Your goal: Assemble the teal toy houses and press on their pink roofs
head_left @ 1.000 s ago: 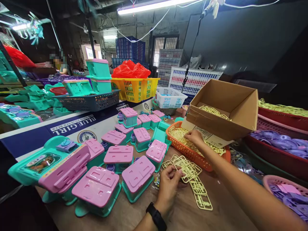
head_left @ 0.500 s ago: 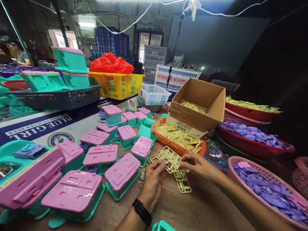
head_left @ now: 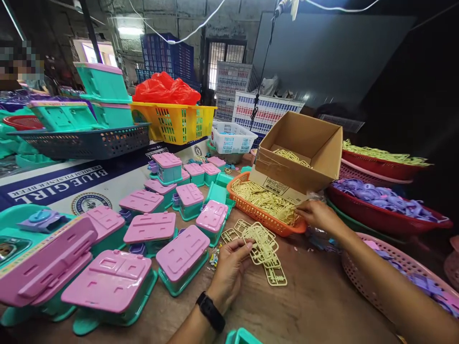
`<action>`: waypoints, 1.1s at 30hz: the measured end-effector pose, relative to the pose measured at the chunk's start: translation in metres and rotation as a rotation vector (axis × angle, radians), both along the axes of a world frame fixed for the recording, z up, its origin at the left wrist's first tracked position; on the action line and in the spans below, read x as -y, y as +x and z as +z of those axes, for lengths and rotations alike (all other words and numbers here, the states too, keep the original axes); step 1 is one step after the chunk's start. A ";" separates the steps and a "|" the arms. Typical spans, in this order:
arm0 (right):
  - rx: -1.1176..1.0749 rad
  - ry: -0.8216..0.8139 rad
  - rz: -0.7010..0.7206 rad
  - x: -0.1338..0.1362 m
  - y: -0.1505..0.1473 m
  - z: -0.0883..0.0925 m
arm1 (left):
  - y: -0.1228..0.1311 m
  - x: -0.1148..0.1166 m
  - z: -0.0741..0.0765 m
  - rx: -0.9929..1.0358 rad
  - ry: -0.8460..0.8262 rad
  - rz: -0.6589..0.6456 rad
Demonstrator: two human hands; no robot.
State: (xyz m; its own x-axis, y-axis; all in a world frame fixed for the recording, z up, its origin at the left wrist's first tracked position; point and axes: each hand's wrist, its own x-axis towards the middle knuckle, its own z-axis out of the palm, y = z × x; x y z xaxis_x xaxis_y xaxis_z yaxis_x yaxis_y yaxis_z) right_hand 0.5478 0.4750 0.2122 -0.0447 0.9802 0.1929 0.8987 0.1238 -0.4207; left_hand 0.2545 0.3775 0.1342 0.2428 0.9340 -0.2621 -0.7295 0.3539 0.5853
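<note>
My left hand [head_left: 233, 267], with a black band on the wrist, pinches a bunch of pale yellow plastic sprue frames [head_left: 263, 243] between thumb and fingers, low over the brown table. Thin bars and small moulded parts show in the frames. My right hand [head_left: 317, 215] is at the right end of an orange basket [head_left: 258, 209] heaped with more yellow sprue frames [head_left: 265, 196]. Its fingers are drawn together at the heap; what they grip, if anything, is hidden. Behind the basket, a tilted cardboard box [head_left: 301, 148] holds further yellow pieces.
Several teal cases with pink lids [head_left: 182, 251] cover the table's left side. Purple parts fill a pink basket [head_left: 358, 272] and a red basin [head_left: 387, 210] at right. A yellow basket [head_left: 175, 122] and a dark tray [head_left: 89, 143] stand at the back left.
My right hand has left the sprue frames by my left hand and moved right and up to the orange basket. My left hand keeps its hold on the frames.
</note>
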 end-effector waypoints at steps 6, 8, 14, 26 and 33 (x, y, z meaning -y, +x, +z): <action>-0.321 0.067 -0.132 0.030 -0.002 0.007 | -0.001 0.001 0.002 0.036 0.028 -0.001; -0.432 0.039 -0.133 0.048 -0.013 0.005 | -0.001 0.002 0.003 0.047 0.056 -0.007; -0.685 -0.038 -0.091 0.111 -0.074 0.006 | -0.008 0.012 0.022 0.084 0.124 -0.059; -0.593 -0.223 0.186 0.182 -0.134 0.029 | -0.030 0.064 0.061 -0.101 0.317 0.039; -0.466 -0.163 0.279 0.207 -0.139 0.042 | -0.037 0.094 0.067 -0.190 0.357 0.038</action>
